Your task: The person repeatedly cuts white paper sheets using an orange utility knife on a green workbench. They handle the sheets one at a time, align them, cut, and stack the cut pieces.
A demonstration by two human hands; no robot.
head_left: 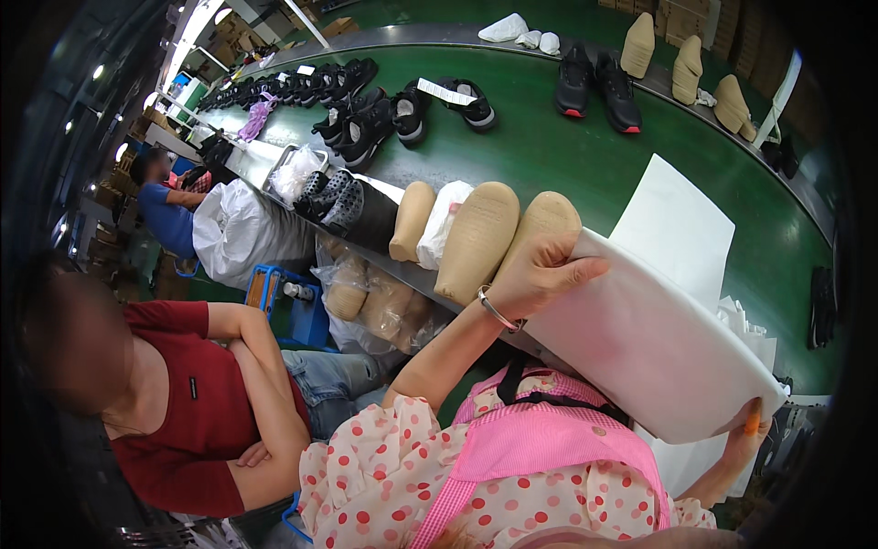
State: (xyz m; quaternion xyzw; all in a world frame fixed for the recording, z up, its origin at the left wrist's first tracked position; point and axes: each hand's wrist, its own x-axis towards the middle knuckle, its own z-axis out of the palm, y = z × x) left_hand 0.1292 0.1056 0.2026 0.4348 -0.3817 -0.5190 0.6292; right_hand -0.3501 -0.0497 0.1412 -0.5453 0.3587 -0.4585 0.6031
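Note:
A large white sheet of paper [654, 343] is stretched slantwise in front of me. My left hand [549, 270], with a bracelet at its wrist, pinches the upper left edge between thumb and fingers. At the lower right corner my right hand [748, 432] grips the same sheet, an orange covering on one finger; its other fingers are partly hidden behind the paper. Another white sheet [681, 229] lies beyond it on the green conveyor belt [512, 119]. Just left of my left hand, several beige shoe lasts [477, 240] stand side by side, one wrapped in white.
Black shoes [361, 131] line the belt at the far left, and a dark pair [594, 87] sits farther right. More beige lasts [688, 69] rest on the far ledge. A seated person in red [201, 393] is close on my left, beside bagged lasts [384, 302].

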